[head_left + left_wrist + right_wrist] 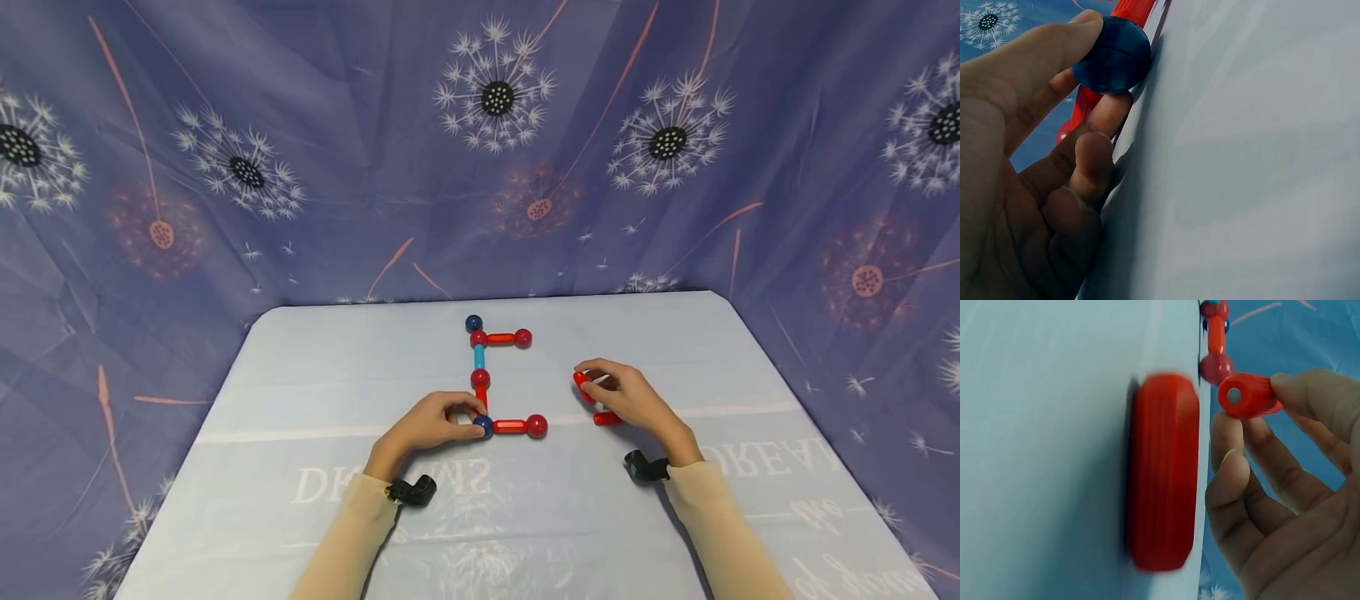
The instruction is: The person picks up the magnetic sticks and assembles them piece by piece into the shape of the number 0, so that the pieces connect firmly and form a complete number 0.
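Note:
Thumb and fingertips of my left hand (429,422) pinch a dark blue ball (1113,56) at the near corner of a ball-and-rod figure lying on the table. From that ball a red rod (511,427) runs right to a red ball (537,426). Another red rod, partly behind the fingers, leads away to a middle red ball (480,378). To the right, my right hand (632,398) pinches a red magnetic rod (1250,397) with a round metal spot in its end. A second red rod (1165,472) lies on the table beneath this hand.
Farther back, a light blue rod (479,357) joins the middle ball to another red ball (478,339). A red rod and red ball (522,338) branch right there, and a dark blue ball (474,322) sits at the top. Patterned cloth (375,167) hangs behind the white table (300,375).

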